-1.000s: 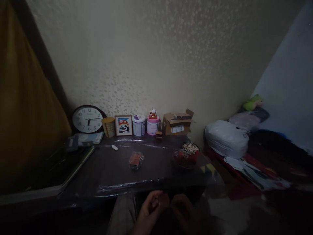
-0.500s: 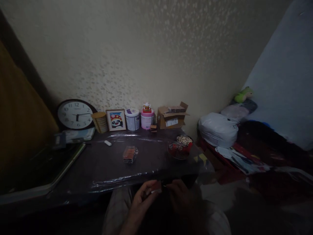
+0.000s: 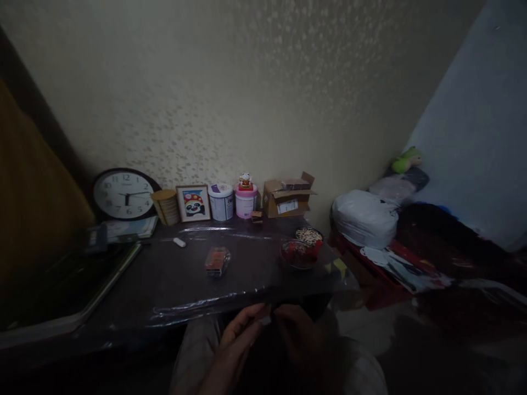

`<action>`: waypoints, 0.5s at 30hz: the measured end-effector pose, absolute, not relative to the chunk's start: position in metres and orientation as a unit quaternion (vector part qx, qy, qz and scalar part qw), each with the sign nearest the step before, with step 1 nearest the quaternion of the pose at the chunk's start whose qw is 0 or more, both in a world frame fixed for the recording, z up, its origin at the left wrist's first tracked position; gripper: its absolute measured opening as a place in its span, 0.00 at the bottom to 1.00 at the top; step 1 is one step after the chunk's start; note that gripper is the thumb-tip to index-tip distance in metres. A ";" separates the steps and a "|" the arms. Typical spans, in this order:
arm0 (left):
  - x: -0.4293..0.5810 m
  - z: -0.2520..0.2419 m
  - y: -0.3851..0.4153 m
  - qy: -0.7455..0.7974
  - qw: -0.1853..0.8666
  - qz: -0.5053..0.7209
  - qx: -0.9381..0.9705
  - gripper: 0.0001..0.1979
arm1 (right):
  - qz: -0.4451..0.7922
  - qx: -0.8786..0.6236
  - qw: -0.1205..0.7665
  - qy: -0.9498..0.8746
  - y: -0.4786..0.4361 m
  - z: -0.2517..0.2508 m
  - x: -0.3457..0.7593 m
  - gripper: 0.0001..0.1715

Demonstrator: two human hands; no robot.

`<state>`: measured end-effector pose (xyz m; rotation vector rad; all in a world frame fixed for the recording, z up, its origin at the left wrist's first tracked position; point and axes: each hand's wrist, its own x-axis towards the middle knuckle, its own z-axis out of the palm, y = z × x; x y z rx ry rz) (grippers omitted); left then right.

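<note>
Below the near edge of the table, close together: left hand pinched narrow on a small pale piece; right hand at it, grip too dark to tell. Judged mid-handling, piece not yet set down; clear box untouched mid-table.

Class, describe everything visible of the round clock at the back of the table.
The clock is round, with a dark rim, a white face and black numerals; one pointer aims down, the other right. It stands upright on the table, back left, against the wall. Papers hide its lower edge and a yellowish tin overlaps its right side; contact cannot be told.
</note>
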<state>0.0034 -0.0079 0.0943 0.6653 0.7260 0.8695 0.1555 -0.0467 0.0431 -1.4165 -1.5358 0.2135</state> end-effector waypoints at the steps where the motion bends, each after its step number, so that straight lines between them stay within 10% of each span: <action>1: 0.004 0.093 -0.007 0.334 0.795 0.398 0.314 0.12 | 0.103 -0.600 0.503 -0.614 -0.047 0.044 0.154 0.09; 15: 0.013 0.070 0.000 0.326 0.801 0.404 0.299 0.11 | 0.063 -0.618 0.558 -0.551 -0.044 0.038 0.154 0.08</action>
